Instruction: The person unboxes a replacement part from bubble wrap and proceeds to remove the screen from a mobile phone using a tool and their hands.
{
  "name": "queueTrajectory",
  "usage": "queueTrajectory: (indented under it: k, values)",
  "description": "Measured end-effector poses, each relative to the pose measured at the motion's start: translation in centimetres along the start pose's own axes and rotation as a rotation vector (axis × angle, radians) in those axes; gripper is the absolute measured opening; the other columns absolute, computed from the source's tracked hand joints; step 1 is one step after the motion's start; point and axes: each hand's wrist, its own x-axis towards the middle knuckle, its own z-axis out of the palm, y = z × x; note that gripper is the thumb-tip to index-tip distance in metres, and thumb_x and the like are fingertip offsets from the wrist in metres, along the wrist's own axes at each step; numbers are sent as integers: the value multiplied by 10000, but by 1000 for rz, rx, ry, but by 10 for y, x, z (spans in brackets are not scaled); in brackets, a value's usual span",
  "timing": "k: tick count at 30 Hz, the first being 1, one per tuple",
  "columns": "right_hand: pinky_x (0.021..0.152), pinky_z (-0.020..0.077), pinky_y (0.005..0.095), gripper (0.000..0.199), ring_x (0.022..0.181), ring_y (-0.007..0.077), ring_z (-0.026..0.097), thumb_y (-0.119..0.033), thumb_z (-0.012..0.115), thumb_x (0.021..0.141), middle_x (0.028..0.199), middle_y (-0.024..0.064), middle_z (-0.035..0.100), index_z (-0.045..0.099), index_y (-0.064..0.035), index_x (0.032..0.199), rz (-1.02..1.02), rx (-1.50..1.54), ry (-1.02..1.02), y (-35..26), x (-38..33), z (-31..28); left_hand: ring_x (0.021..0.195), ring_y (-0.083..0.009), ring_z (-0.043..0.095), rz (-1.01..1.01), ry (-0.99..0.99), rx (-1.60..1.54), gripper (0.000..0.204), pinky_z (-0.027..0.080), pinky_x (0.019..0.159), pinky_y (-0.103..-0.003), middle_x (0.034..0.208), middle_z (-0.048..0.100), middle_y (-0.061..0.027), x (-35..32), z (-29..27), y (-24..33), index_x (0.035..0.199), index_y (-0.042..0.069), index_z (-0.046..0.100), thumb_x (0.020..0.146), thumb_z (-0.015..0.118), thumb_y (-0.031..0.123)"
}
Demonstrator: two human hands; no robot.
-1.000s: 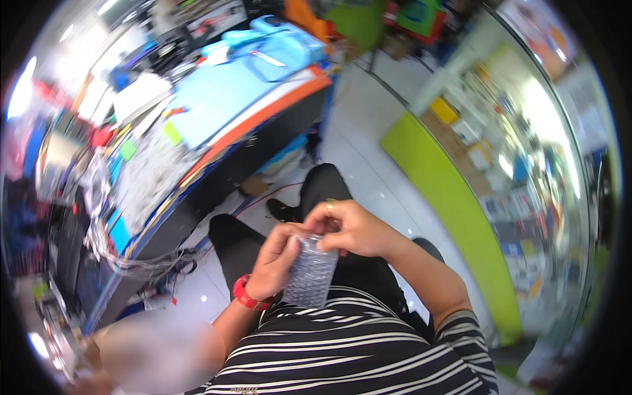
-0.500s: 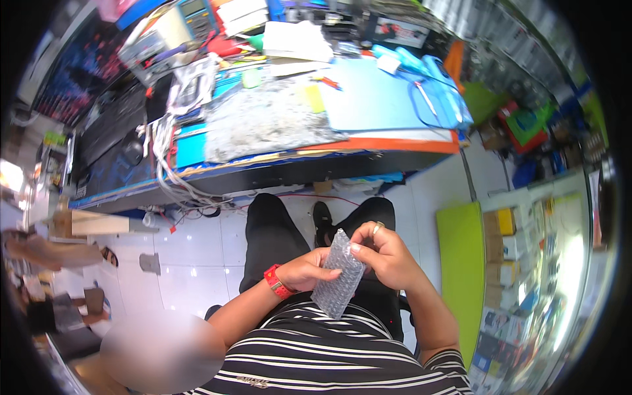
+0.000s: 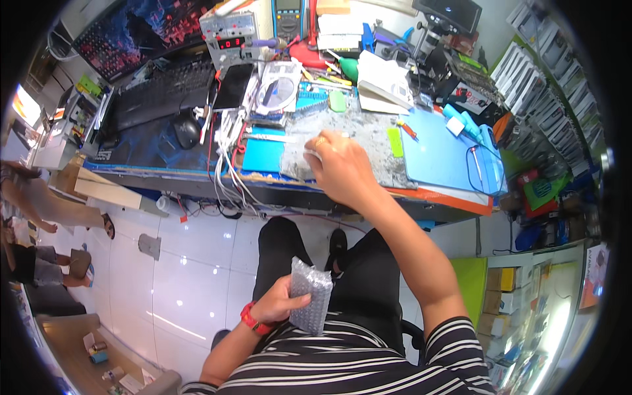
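Note:
A flat, oblong packet of clear bubble wrap (image 3: 311, 299) rests in my left hand (image 3: 275, 303) above my lap, the thumb lying across its front. What the wrap encloses cannot be made out. My right hand (image 3: 339, 164) is stretched out over the stained grey work mat (image 3: 372, 131) on the bench, its fingers curled together and pointing down to the left. Whether something small is pinched there is hidden. Just left of those fingertips, a thin silver tool like tweezers (image 3: 266, 135) lies above a bright blue sheet (image 3: 262, 157).
White cables (image 3: 227, 141) hang over the bench's front edge. A mouse (image 3: 187, 128), keyboard (image 3: 161, 92) and dark phone (image 3: 234, 85) lie to the left. Farther back stand a multimeter (image 3: 288, 18) and a bench device with a red display (image 3: 230, 36). A light-blue mat (image 3: 438, 155) lies right.
My right hand has left the bubble-wrap packet and reached forward over the bench mat. The left hand keeps the packet, now more upright. The view has tilted up toward the bench.

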Motion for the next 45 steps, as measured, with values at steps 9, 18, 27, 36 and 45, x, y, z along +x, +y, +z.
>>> queueTrajectory:
  k: [9,18,27,36,45]
  values:
    - [819,584,509,161,951,411,700,-43,566,852,1012,224,703,693,7,937,71,-456,-55,120,118,43,957,-284,750,94,229,86,462,608,880,-447,1073,734,-155,-38,-33,6,1263,-29,602,894,799,168]
    - [860,586,468,188,1042,363,685,-30,592,832,1048,154,729,739,-44,947,55,-599,-233,132,135,56,965,-299,751,153,286,73,472,610,883,-457,1080,729,-165,-52,-39,5,1276,-36,592,895,796,153]
    - [838,559,505,184,997,413,701,16,582,809,989,245,723,715,7,937,173,-401,-67,138,153,46,960,-310,754,172,292,25,437,613,881,-466,1073,732,-173,-50,-41,10,1266,-37,590,914,776,144]
    - [827,562,515,150,975,422,687,-59,616,872,1055,202,699,703,-10,983,79,-525,-38,123,165,54,1005,-292,741,190,256,-2,441,608,902,-461,1115,715,-157,-52,-38,13,1299,-45,571,931,753,115]
    - [751,557,490,70,859,400,689,-87,657,850,908,190,686,693,-30,871,-194,12,-97,-32,126,62,1072,-251,712,114,283,27,447,551,979,-417,1179,707,-141,-66,-32,13,1361,-32,544,968,706,109]
